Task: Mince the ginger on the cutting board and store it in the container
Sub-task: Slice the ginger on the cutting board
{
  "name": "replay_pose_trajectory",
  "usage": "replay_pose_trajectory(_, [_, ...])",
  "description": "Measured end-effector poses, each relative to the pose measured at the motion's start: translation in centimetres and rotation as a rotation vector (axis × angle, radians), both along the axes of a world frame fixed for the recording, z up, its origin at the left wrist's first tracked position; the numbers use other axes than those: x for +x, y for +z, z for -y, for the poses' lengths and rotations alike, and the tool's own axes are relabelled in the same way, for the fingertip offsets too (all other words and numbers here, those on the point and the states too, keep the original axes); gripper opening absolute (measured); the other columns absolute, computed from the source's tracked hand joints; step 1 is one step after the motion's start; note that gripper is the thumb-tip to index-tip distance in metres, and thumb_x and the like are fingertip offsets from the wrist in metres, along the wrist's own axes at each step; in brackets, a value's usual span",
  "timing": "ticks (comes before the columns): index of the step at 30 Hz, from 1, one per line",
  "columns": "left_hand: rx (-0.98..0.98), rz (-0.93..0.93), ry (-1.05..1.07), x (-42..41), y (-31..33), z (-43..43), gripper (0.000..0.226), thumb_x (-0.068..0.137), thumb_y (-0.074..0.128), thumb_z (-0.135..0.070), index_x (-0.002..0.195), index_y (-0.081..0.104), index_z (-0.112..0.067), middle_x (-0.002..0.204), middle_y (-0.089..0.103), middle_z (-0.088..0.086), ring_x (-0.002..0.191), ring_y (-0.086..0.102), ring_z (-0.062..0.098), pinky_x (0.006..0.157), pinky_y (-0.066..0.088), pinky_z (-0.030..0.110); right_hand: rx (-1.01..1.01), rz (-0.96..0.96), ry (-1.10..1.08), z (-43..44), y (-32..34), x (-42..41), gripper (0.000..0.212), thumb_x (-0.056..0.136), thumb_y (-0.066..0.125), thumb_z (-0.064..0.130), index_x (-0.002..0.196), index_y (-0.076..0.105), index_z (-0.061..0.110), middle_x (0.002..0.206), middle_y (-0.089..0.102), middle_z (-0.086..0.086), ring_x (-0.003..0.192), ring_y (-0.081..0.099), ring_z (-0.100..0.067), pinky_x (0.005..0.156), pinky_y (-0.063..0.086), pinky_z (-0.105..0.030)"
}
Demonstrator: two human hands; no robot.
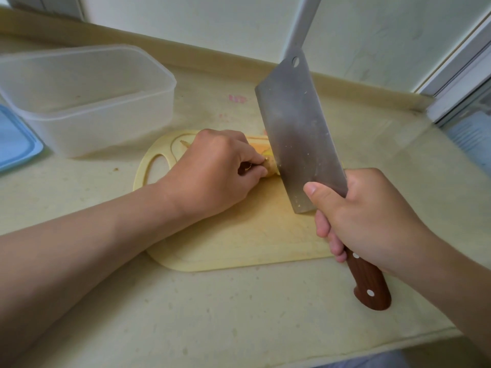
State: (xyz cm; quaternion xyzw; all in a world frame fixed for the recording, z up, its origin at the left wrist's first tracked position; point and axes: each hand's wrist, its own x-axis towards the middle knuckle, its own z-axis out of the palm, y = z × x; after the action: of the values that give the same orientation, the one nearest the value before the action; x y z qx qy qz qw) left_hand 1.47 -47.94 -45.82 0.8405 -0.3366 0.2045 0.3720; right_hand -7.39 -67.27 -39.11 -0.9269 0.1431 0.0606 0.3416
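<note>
On the near bench (239,314): a pale, speckled top that carries everything; both bare forearms reach in over it.
right hand (372,216): its grip is wrapped round the cleaver (295,134) at the brown, riveted handle (372,285), with the thumb laid against the flat of the blade at its heel.
cutting board (239,235): pale yellow and flat on the bench, with its oval handle hole at the left end.
left hand (218,171): knuckles up over the board, its grip pinching the ginger between curled fingertips and thumb.
ginger (271,170): on the middle of the cutting board, mostly hidden under the left hand; only a yellowish end shows, right against the blade.
blade: broad steel, standing nearly upright with its edge down and its far end raised; whether the edge has entered the ginger cannot be told.
container (106,128): translucent, rectangular and open-topped, on the bench beyond the board to the left, apart from it.
lid (16,144): blue, lying flat just beside the container at the left edge of view.
far side: pink smudges (237,98) on the bench past the board, then a raised kerb, a pale wall (212,22) and a window frame (457,62) at the right.
</note>
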Motion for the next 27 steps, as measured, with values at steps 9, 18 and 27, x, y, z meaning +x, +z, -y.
replay_pose_trajectory(9, [0.005, -0.009, 0.006, 0.0, 0.0, 0.0, 0.012, 0.084, 0.074, -0.022, 0.088, 0.082, -0.014, 0.078, 0.072, 0.001, 0.065, 0.065, 0.014, 0.065, 0.046, 0.026, -0.016, -0.03, 0.009, -0.2, 0.4, 0.0, 0.044, 0.105, 0.055, 0.031, 0.071, 0.057, 0.004, 0.037, 0.051, 0.0, 0.032, 0.05, -0.014, 0.042, 0.047, -0.028])
replay_pose_trajectory(18, [0.015, -0.013, -0.007, -0.1, 0.3, 0.0, 0.011, 0.085, 0.076, -0.02, 0.093, 0.082, -0.016, 0.08, 0.073, -0.001, 0.068, 0.066, 0.012, 0.066, 0.054, 0.031, -0.069, -0.17, 0.012, 0.1, 1.6, -0.8, 0.046, 0.106, 0.053, 0.033, 0.074, 0.057, -0.001, 0.035, 0.051, -0.002, 0.031, 0.048, -0.017, 0.038, 0.042, -0.026])
replay_pose_trajectory(27, [0.035, 0.007, -0.007, -0.1, 0.2, 0.1, 0.019, 0.085, 0.068, -0.025, 0.085, 0.081, -0.012, 0.078, 0.071, 0.0, 0.067, 0.065, 0.015, 0.065, 0.05, 0.033, -0.109, -0.273, 0.083, -0.2, 2.8, 0.5, 0.045, 0.107, 0.053, 0.033, 0.078, 0.056, -0.001, 0.035, 0.05, -0.002, 0.031, 0.047, -0.017, 0.04, 0.044, -0.027])
